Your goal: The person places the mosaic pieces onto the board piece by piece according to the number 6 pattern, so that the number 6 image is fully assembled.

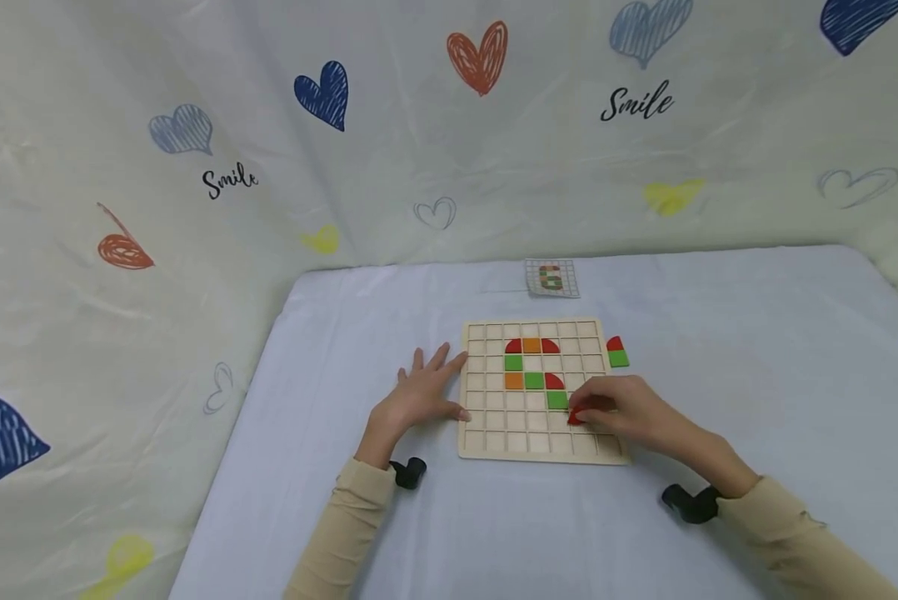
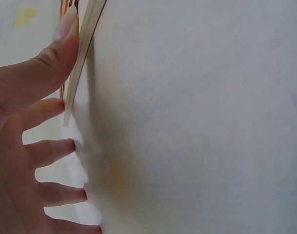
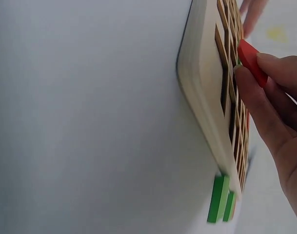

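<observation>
A wooden grid board [image 1: 486, 448] lies on the white-covered table. My left hand [image 1: 422, 396] rests at its left edge, fingers spread, with thumb and index finger touching the frame. Over the lower right cells, my right hand [image 1: 629, 408] pinches a red tile [image 3: 253, 63] between thumb and fingertips. Close beside that tile is a green square tile [image 1: 557, 400], with a red quarter-round tile [image 1: 555, 381] just above it. Farther left and up, a green square [image 1: 534, 381], an orange square [image 1: 513, 381] and several other tiles sit in cells, forming a curved figure.
Right of the board lie a loose red tile [image 1: 615, 342] and green tiles [image 3: 219, 199]. Behind it is a small pattern card [image 1: 551, 278] with a coloured figure on a grid. A heart-printed cloth [image 1: 389, 200] hangs along the table's back.
</observation>
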Demonstrator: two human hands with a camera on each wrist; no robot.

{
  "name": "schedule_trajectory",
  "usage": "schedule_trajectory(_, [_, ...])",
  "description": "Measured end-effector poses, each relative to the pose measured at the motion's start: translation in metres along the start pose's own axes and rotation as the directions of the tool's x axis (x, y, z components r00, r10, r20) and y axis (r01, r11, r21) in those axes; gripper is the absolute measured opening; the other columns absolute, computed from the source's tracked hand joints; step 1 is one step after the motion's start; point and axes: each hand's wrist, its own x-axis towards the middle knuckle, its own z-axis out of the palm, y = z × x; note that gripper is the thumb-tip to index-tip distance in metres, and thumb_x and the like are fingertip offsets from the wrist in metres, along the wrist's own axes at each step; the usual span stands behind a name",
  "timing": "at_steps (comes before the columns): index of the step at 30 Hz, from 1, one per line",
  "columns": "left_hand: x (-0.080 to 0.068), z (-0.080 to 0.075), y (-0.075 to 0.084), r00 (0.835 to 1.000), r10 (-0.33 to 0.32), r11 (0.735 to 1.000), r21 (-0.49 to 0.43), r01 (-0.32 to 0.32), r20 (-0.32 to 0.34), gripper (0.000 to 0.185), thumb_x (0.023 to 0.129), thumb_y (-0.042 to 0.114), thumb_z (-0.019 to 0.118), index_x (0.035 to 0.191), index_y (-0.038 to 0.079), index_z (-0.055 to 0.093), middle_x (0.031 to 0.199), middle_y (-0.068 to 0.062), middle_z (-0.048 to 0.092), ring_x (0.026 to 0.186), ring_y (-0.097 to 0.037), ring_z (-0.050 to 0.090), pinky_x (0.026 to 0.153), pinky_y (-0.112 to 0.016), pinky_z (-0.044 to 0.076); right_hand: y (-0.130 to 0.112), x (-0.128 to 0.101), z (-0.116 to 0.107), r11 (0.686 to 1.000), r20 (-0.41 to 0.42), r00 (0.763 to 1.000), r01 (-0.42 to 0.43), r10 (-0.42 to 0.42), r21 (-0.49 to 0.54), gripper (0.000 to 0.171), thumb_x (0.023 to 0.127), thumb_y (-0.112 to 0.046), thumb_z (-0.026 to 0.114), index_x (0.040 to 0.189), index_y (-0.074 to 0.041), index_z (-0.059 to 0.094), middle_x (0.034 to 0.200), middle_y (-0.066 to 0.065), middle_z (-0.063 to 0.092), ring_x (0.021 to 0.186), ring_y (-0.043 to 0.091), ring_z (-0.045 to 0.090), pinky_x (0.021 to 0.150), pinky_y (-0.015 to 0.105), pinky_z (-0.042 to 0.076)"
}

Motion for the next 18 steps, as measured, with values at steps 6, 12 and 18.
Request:
schedule_trajectory(6, [0.001,0.0,0.0,1.0,0.009,1.0,0.003,-0.009,0.006,0.096,0.078,0.044,0.078,0.155,0.029,0.023,0.165,-0.006,0.007,0.148,-0.048,-0.003,0.111,-0.073,0.011,-0.005,0.01,0.01,0.999,0.044,0.998,0.035,-0.036,0.023,0.015,0.084,-0.006,0.073,0.095,-0.015,0.072,0.09,-0.007,0.07,0.082,0.002,0.061,0.075,0.02,0.054])
schedule_trajectory(12, [0.001,0.0,0.0,1.0,0.009,1.0,0.007,-0.009,0.013,0.097,0.078,0.044,0.078,0.156,0.029,0.022,0.165,-0.006,0.006,0.147,-0.049,-0.004,0.111,-0.074,0.011,-0.008,0.014,0.016,0.998,0.039,0.997,0.067,-0.067,-0.001,0.017,0.082,-0.005,0.075,0.097,-0.013,0.072,0.089,-0.007,0.07,0.08,0.001,0.059,0.074,0.022,0.055])
schedule_trajectory(18, [0.002,-0.002,0.0,1.0,0.006,1.0,0.01,-0.006,0.018,0.097,0.077,0.045,0.078,0.156,0.028,0.022,0.165,-0.006,0.005,0.147,-0.049,-0.004,0.111,-0.074,0.011,-0.007,0.016,0.017,0.994,-0.011,0.994,0.11,-0.11,0.003,0.02,0.077,-0.002,0.078,0.095,-0.011,0.072,0.088,-0.004,0.07,0.078,0.003,0.063,0.071,0.024,0.056])
